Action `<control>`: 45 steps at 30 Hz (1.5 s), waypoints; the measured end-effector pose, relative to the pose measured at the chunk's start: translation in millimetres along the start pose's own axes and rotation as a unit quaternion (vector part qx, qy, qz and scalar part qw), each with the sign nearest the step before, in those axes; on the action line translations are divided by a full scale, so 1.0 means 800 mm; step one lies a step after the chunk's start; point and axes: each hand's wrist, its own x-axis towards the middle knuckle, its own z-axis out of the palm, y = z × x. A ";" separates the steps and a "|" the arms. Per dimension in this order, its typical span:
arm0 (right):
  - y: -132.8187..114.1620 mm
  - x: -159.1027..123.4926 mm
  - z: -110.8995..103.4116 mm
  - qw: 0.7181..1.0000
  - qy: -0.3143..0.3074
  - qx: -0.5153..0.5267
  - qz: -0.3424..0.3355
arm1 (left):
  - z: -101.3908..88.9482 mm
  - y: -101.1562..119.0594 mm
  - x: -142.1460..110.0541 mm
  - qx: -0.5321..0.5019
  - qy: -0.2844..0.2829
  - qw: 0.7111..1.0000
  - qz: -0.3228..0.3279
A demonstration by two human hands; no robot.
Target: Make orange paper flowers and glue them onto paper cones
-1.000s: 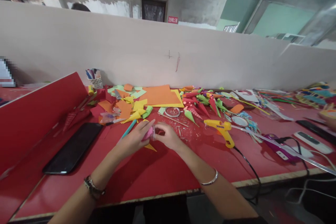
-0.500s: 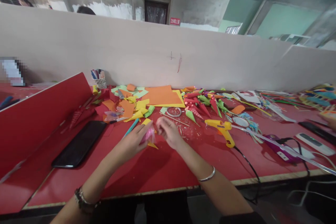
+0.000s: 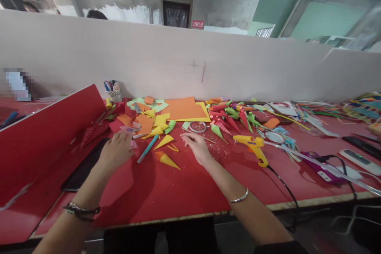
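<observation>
Yellow paper cones: two lie on the red tabletop between the hands; the lower cone shows orange at its mouth, the upper cone appears plain yellow. A small yellow paper strip lies beside them.
Left hand: away from the cones, fingers bent over pink translucent plastic; whether they grip it, I cannot tell.
Right hand: just right of the cones, thumb and fingertips drawn close in a narrow pinch; whether anything small is held between them, I cannot tell.
Teal pen-like stick: lying on the tabletop, left of the cones.
Glue gun: on its side, right of the right hand, in neither hand.
Rolled stock: a heap of red and green cones lies at the back, judged already formed.
Flat stock: an orange sheet lies over a yellow sheet; loose paper pieces lie to their left, judged unworked.
Progress: judged partway; both yellow cones have their shape, but the upper lacks visible orange at its mouth. Final finish cannot be confirmed.
</observation>
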 end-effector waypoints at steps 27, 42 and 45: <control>0.006 0.005 -0.008 0.997 -0.072 -0.029 0.009 | 0.013 0.062 0.016 -0.403 -0.164 0.887 0.156; 0.004 0.005 -0.010 0.999 -0.025 -0.044 0.020 | 0.016 0.087 0.043 -0.540 -0.019 0.840 0.050; 0.004 0.005 -0.010 0.995 0.006 -0.098 -0.037 | 0.015 0.086 0.034 -0.577 -0.025 0.816 0.022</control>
